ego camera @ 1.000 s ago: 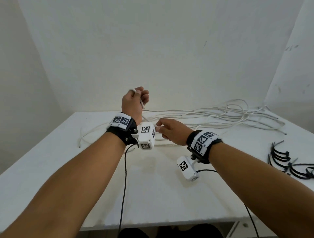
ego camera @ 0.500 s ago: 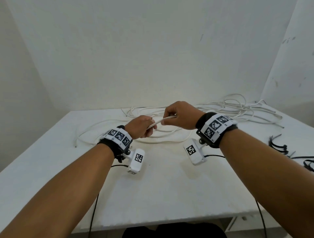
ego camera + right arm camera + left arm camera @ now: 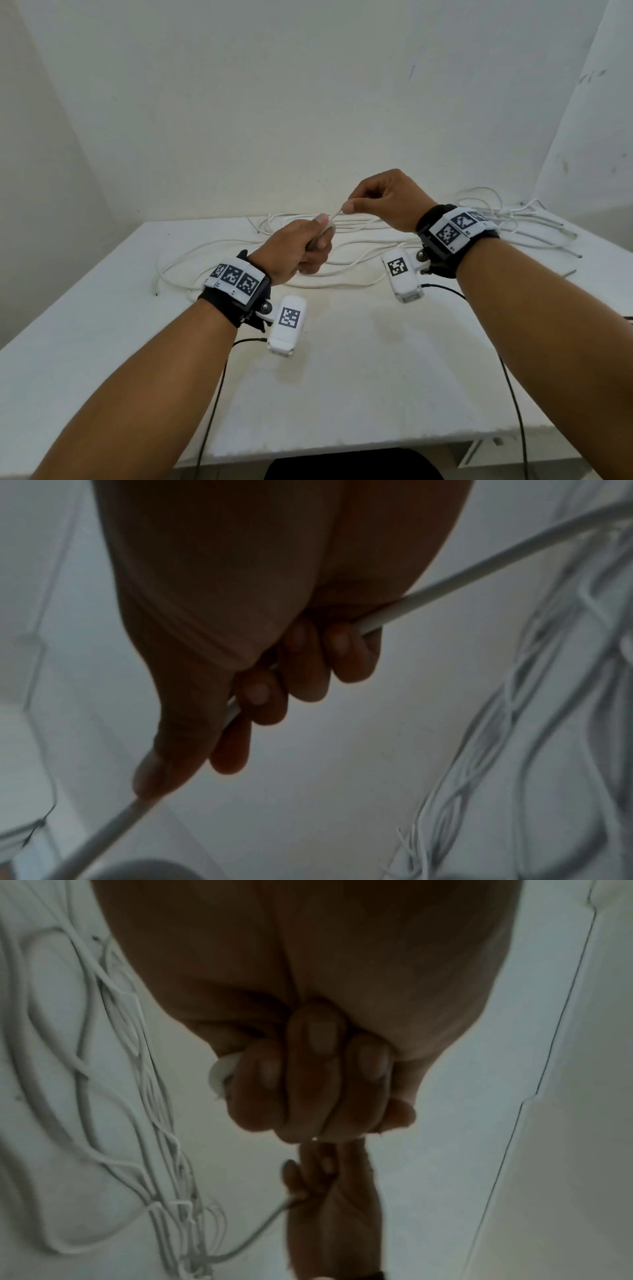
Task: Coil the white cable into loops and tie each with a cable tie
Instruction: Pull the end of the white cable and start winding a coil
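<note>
So both hands are up off the counter (image 3: 342, 377) with a short run of the white cable (image 3: 337, 216) stretched between them; the left hand (image 3: 296, 250) has its grip closed into a fist round the cable, and in the left wrist view you can see a white bend of it poking out beside the curled fingers (image 3: 318, 1074); the right hand (image 3: 383, 202) sits a bit higher and pinches the same strand between thumb and fingers, with the rest of its fingers (image 3: 304, 666) wrapped loosely over the cable as it runs through the palm. Most of the cable is a loose mess sprawled across the back of the counter, trailing off to the far right; no tied loops anywhere I can spot, so I'd guess this is early days.

Looks to me like the step is feeding a length through to make a loop in the left fist; tips for doing it well: let the right hand slide along the strand rather than yank it, since that pile behind looks ready to snag or knot; keep each loop about the same size; stack new turns flat in the left grip so they don't cross; don't loosen the fist until a tie is on.
</note>
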{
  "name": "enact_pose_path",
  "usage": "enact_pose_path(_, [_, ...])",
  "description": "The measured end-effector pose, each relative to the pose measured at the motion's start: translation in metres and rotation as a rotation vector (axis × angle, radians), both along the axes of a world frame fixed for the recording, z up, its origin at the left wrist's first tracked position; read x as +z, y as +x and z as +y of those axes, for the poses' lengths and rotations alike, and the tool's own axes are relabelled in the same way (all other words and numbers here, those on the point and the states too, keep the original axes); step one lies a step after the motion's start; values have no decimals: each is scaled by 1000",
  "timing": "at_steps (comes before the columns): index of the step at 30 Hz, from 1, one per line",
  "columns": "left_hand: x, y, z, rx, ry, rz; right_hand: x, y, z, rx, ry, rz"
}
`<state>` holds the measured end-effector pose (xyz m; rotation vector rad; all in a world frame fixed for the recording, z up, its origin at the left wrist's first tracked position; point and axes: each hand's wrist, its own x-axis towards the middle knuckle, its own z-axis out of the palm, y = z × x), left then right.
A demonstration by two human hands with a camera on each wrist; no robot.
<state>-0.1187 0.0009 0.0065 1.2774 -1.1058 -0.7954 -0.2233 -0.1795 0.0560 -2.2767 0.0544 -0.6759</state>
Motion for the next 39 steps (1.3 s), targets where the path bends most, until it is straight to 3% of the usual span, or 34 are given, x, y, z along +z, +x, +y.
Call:
enact_pose_path(5, [8,-7,-4,-104,-127,157,-36,19,8,123,424,-34])
enact_pose_path(9, [10,-8,-9,-102,-218,286,-65,30,25,130,500,27])
enact_pose_path(12, [9,-1,-11,22,-282,345,-75,32,31,112,442,109])
enact_pose_path(18, [-2,17,-30,214,-354,516,-74,28,39,55,103,371])
enact_pose_path(21, [-7,28,-39,406,-334,453,-77,28,41,32,-71,470])
enact_pose_path(25, [-21,40,-39,578,-72,31,-77,28,40,77,-266,516])
enact_pose_path(28, [-30,44,-34,573,82,-164,-69,24,36,82,-321,479])
enact_pose_path(33, [-32,33,-24,433,266,-389,-49,24,28,35,-194,251])
enact_pose_path(35, [-33,30,-23,329,255,-292,-46,25,23,34,-107,173])
enact_pose_path(39, [-36,25,-23,189,141,90,-46,25,11,21,-18,50])
